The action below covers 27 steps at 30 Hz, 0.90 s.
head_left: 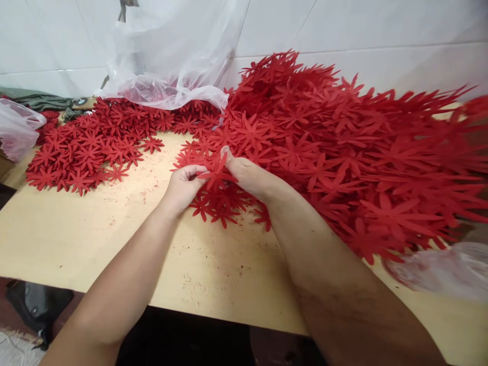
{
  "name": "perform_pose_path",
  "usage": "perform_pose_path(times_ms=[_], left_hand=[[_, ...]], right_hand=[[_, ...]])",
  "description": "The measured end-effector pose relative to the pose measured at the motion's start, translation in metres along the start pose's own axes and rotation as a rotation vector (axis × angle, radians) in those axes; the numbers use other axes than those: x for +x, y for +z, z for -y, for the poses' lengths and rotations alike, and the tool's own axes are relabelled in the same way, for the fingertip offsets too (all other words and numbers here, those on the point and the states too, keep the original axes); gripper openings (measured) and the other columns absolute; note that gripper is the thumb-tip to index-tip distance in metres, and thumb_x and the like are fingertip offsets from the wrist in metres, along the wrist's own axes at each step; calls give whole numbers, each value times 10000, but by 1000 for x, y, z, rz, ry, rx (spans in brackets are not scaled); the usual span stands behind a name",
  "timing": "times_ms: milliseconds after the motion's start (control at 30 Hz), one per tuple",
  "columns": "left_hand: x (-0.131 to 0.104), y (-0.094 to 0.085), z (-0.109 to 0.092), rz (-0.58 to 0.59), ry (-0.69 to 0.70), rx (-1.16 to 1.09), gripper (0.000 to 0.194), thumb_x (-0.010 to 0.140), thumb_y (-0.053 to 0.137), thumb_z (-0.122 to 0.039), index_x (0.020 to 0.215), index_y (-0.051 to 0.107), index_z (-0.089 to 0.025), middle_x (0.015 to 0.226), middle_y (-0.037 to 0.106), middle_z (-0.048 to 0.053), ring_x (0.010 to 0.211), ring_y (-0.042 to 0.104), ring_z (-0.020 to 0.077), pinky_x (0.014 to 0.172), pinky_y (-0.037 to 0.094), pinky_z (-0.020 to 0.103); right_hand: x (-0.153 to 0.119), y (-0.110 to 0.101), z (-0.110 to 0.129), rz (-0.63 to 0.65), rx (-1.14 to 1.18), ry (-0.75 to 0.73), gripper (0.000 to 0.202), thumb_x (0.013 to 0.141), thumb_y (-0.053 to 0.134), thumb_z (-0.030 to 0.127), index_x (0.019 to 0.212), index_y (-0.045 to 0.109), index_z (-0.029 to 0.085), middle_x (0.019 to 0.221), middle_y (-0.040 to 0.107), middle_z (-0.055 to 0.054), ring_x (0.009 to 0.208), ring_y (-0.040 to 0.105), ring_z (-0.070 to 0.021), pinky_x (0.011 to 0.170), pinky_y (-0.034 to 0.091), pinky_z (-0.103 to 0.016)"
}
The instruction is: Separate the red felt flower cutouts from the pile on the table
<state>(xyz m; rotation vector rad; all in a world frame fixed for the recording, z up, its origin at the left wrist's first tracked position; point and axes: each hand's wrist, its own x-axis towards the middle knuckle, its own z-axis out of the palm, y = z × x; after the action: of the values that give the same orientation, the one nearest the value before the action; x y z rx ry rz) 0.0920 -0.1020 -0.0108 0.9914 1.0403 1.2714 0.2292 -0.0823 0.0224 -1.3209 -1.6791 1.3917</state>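
Observation:
My left hand (184, 184) and my right hand (244, 173) meet over the middle of a pale wooden table (95, 239). Both pinch the same red flower-shaped cutout (216, 172) between fingers and thumbs, just above a small heap of similar red cutouts (219, 206). A very large pile of red cutouts (343, 142) rises to the right and behind my hands. A flatter spread of smaller red cutouts (91, 147) lies at the left back of the table.
A clear plastic bag (168, 56) hangs against the white tiled wall behind the piles. Another plastic bag (17, 129) sits at the far left edge, and a third (446, 272) at the right front. Red crumbs dot the tabletop.

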Motion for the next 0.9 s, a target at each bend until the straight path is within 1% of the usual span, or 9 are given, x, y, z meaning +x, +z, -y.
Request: perform_pose_path(times_ms=[100, 200, 300, 367, 500, 567, 667, 733, 900], left_hand=[[2, 0, 1, -121, -6, 18, 162, 643, 584, -5, 687, 644, -150, 568, 606, -53, 506, 517, 53, 621, 459, 221], [3, -2, -5, -179, 25, 4, 104, 655, 614, -38, 662, 628, -140, 580, 614, -44, 521, 517, 51, 613, 441, 208], [4, -4, -8, -189, 44, 12, 85, 683, 651, -103, 618, 605, -132, 564, 596, -39, 525, 502, 46, 610, 421, 204], [6, -5, -7, -202, 43, 46, 101, 701, 649, -117, 615, 599, -133, 543, 570, -48, 510, 477, 43, 596, 404, 204], [7, -4, -1, -220, 50, 181, 99, 730, 631, -120, 637, 601, -139, 528, 540, -53, 495, 451, 49, 561, 374, 209], [6, -4, 0, -197, 43, 218, 93, 745, 621, -131, 656, 602, -145, 529, 539, -49, 489, 448, 54, 542, 364, 212], [4, -3, 0, -148, 44, 202, 84, 763, 601, -118, 685, 599, -151, 539, 543, -48, 483, 447, 53, 523, 360, 207], [2, -2, -2, -128, 43, 183, 72, 774, 589, -108, 717, 596, -153, 541, 541, -53, 477, 449, 49, 515, 361, 198], [-2, 1, -7, -87, 14, 142, 36, 842, 533, -148, 815, 545, -170, 544, 535, -67, 460, 479, 44, 495, 377, 181]], right_hand=[[-1, 2, 1, 27, -5, 0, 561, 883, 359, 598, 479, 380, 209, 483, 428, 3, 469, 413, -106, 548, 394, -270], [3, -1, -3, -43, 23, -19, 547, 886, 374, 584, 489, 361, 207, 502, 407, 12, 477, 419, -101, 569, 396, -271], [10, -11, -10, -228, 13, -13, 508, 894, 389, 549, 516, 388, 209, 517, 409, 12, 498, 427, -109, 576, 392, -279], [13, -17, -15, -372, -94, -62, 425, 885, 441, 492, 566, 450, 210, 534, 432, 7, 532, 439, -126, 598, 395, -292], [10, -18, -12, -582, -333, -323, 181, 787, 602, 356, 704, 564, 200, 719, 582, -44, 721, 529, -171, 742, 428, -336], [5, -11, -7, -524, -317, -391, 176, 757, 633, 366, 766, 592, 195, 819, 632, -66, 780, 564, -182, 759, 446, -338], [2, 3, -5, -252, -194, -352, 248, 696, 690, 392, 809, 593, 193, 827, 656, -53, 749, 599, -176, 699, 478, -317], [4, 9, -8, -132, -117, -307, 244, 657, 721, 353, 785, 588, 193, 805, 662, -37, 729, 612, -173, 694, 490, -315], [13, 8, -18, -79, 7, -250, 151, 653, 710, 297, 669, 600, 194, 678, 650, -14, 681, 603, -167, 701, 493, -322]])
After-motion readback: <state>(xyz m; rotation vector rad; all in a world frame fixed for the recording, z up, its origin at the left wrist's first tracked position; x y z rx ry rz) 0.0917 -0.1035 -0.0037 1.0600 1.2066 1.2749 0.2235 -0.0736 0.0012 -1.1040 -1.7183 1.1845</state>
